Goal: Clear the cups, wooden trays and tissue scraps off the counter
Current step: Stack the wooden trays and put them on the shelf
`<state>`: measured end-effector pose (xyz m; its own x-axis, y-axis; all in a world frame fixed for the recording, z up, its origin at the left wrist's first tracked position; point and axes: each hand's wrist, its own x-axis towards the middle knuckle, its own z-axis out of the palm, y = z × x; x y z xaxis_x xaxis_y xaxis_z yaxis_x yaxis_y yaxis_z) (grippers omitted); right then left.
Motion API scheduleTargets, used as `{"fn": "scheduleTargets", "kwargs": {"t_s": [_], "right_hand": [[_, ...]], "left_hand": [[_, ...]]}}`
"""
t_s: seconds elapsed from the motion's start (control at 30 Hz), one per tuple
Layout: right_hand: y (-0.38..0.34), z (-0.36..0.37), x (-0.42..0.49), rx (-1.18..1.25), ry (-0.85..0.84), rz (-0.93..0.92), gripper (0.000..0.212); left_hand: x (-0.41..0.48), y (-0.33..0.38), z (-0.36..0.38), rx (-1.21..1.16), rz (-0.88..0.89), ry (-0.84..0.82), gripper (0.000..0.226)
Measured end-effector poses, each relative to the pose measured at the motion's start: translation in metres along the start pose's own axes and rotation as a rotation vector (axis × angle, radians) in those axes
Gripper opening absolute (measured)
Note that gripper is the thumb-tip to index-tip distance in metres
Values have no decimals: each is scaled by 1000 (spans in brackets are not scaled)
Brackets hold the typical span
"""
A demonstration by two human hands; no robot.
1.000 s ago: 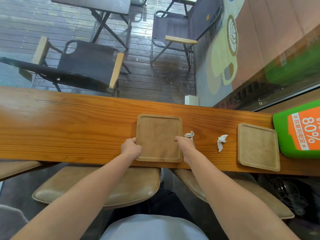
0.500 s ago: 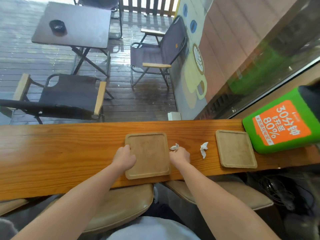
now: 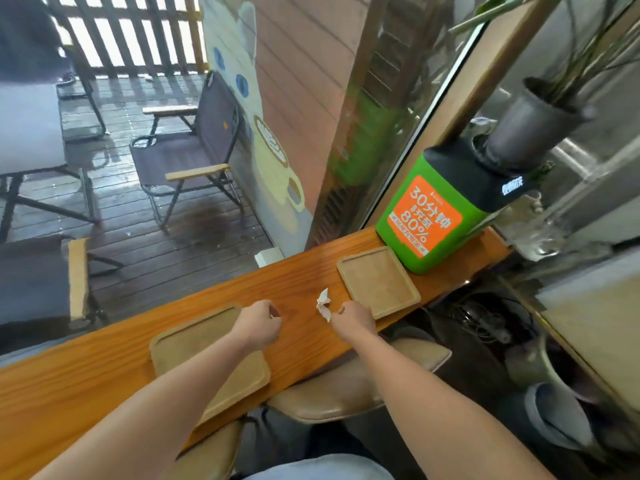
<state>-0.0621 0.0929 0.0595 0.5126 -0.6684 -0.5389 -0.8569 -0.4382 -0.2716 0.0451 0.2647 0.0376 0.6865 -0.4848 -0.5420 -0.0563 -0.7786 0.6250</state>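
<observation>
Both hands have left the near tray [image 3: 194, 355]. The left hand [image 3: 258, 323], fisted, holds one tissue scrap; the right hand [image 3: 355, 318] reaches half-curled, holding nothing, beside the remaining scrap [image 3: 323, 303].

near wooden tray [image 3: 194, 351]: square, pale, shallow rim, flat on counter [image 3: 86, 382] at near edge, partly hidden under forearm. far wooden tray [image 3: 379, 282]: same kind, empty, flat, farther right, just beside green box. tissue scrap [image 3: 323, 304]: white, crumpled, on counter between trays, nearer far tray. no cups visible.
</observation>
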Motion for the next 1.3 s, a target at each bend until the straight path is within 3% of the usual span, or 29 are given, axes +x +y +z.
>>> {"fn": "scheduleTargets", "kwargs": {"t_s": [0.3,0.53,0.77,1.03,1.13,1.3], "right_hand": [[66,-58,94,-2,-89,-67,17],[134,-107,173,-3,-179,-70,30],[163,-116,205,-5,-192,-37,31],[184,-105,225,-73,-153,-44,41],[191,-96,228,-90,-196,-27,52],[191,-77,227,19,-202,26,59]], "left_hand": [[65,106,81,-4,-81,-53,17],[93,175,149,24,-153,-121,4],[104,181,179,29,-235,-142,24],[125,173,188,2,-375,56,20],[130,172,198,6,-420,65,31],[133,172,210,-102,-449,153,32]]}}
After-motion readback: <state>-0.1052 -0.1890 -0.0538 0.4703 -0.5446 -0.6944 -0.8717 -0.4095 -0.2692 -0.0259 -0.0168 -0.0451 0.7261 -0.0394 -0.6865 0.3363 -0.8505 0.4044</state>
